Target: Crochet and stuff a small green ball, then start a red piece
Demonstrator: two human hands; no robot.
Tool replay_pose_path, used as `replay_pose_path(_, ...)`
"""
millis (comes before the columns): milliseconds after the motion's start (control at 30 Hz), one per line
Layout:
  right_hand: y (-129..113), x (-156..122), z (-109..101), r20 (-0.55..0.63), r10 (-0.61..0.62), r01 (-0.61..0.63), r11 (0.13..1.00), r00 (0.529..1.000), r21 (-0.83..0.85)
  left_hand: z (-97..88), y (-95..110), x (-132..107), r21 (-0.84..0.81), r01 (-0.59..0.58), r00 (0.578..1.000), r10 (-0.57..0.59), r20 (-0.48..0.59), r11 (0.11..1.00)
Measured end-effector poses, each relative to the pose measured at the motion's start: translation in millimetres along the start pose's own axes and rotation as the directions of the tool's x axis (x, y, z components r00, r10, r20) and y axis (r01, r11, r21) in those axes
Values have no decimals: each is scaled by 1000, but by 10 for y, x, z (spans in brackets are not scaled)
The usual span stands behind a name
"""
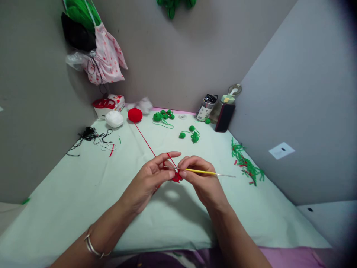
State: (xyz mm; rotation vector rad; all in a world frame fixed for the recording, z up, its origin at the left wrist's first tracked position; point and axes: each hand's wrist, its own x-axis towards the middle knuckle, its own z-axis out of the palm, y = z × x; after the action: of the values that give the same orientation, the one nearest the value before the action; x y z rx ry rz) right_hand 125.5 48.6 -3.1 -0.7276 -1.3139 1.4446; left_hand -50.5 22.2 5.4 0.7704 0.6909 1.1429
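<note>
My left hand (153, 176) pinches a small red crochet piece (176, 176) between thumb and fingers, its index finger stretched out with red yarn looped over it. From that finger the red yarn (145, 140) runs back to a red yarn ball (135, 115) on the table. Closed around a crochet hook (200, 171) with a yellow grip is my right hand (199, 175). The hook's metal tip reaches left to the red piece, where the fingers partly hide it. Its other metal end points right.
A green cloth covers the table (111, 208). At the back stand a white yarn ball (114, 119), green crocheted balls (194, 137), a pen holder (206, 108) and a leaning phone (225, 118). Black yarn scraps (88, 134) lie left, green and red scraps (245, 163) right.
</note>
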Motion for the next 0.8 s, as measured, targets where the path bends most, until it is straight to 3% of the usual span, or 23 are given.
replay_pose_path(133, -23, 16, -9, 41, 48, -52, 994, 998, 94, -55, 15, -5, -77, 60, 990, -49, 134, 995)
replay_pose_path(267, -50, 20, -4, 137, 35, -57, 986, 990, 158, -66, 9, -14, -105, 86, 978, -64, 199, 991)
replay_pose_path(467, -82, 1, -15, 237, 53, -112, 963, 970, 244, -77, 8, -34, -73, 55, 953, -31, 301, 996)
replay_pose_path(633, -84, -21, -13, 333, 79, -195, 923, 940, 331, -124, 13, -21, -72, 34, 900, 1, 436, 997)
replay_pose_path(800, -57, -38, -35, 341, 48, -187, 903, 939, 386, -122, 31, -34, -85, 46, 878, 0, 479, 995)
